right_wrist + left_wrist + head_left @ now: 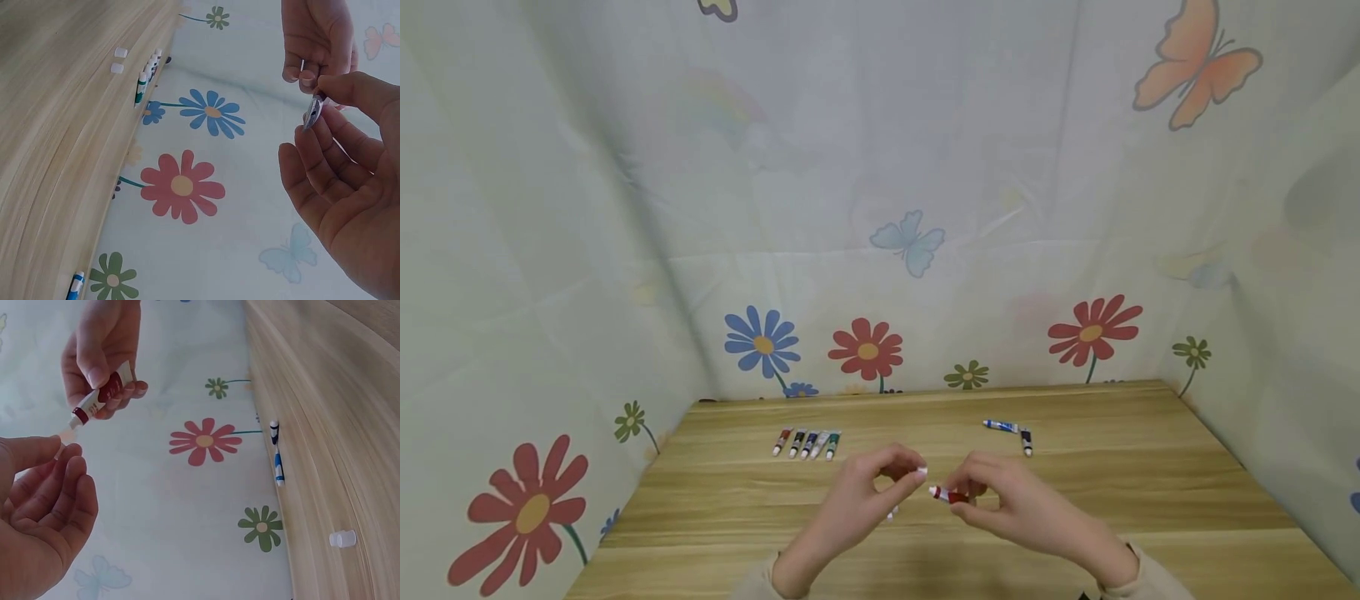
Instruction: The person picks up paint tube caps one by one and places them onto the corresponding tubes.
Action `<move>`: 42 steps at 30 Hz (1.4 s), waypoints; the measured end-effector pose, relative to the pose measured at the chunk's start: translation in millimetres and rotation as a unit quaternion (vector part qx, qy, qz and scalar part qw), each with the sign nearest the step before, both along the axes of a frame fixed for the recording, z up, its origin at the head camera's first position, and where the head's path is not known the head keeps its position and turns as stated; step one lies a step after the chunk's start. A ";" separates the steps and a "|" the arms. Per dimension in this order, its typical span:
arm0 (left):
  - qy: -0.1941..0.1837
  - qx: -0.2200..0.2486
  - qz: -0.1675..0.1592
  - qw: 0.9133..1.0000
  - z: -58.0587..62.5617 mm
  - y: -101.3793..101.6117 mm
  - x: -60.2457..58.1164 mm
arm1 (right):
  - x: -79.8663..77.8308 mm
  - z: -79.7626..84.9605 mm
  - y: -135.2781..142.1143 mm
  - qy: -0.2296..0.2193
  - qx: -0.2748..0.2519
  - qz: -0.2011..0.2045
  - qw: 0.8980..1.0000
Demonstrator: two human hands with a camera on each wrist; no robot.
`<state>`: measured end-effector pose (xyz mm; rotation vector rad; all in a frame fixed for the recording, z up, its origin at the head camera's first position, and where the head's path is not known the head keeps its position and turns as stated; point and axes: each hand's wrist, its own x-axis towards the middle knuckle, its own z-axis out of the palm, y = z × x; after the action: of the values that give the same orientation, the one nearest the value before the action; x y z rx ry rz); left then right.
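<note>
My left hand pinches a small white cap between thumb and fingertips. My right hand grips a small red paint tube by its body, its white neck pointing at the left hand. From the left wrist, the tube slants down toward the pinched cap, with its nozzle end right at the left fingertips. In the right wrist view the flat end of the tube shows between thumb and fingers. Two loose white caps lie on the table, partly hidden behind the left hand in the head view.
Several paint tubes lie in a row at the left of the wooden table. Farther right are a blue tube and a dark tube, end to end at an angle. A patterned curtain hangs behind the table.
</note>
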<state>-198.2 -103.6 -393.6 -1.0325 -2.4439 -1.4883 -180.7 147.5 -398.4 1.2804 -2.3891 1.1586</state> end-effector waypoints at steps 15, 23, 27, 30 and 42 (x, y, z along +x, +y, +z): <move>-0.015 0.028 0.016 0.999 1.3 3.3 8.6 | 4.1 -5.9 -5.4 -0.016 -0.006 0.010 1.000; -0.018 0.027 0.013 0.999 3.9 5.0 10.1 | 4.7 -5.0 -7.0 -0.022 0.000 0.005 1.000; -0.020 0.025 0.005 0.999 5.0 5.9 10.4 | 4.5 -3.6 -7.6 -0.027 0.003 0.004 1.000; -0.023 0.026 -0.002 0.999 5.1 6.9 10.3 | 4.2 -2.4 -8.0 -0.031 0.004 0.004 0.999; -0.038 0.034 -0.016 0.999 1.1 8.4 13.6 | 4.7 -3.2 -7.8 -0.023 -0.002 0.006 1.000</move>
<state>-184.7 -95.2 -392.5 -1.0266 -2.4188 -1.6371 -176.0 139.7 -401.6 1.2813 -2.4132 1.2082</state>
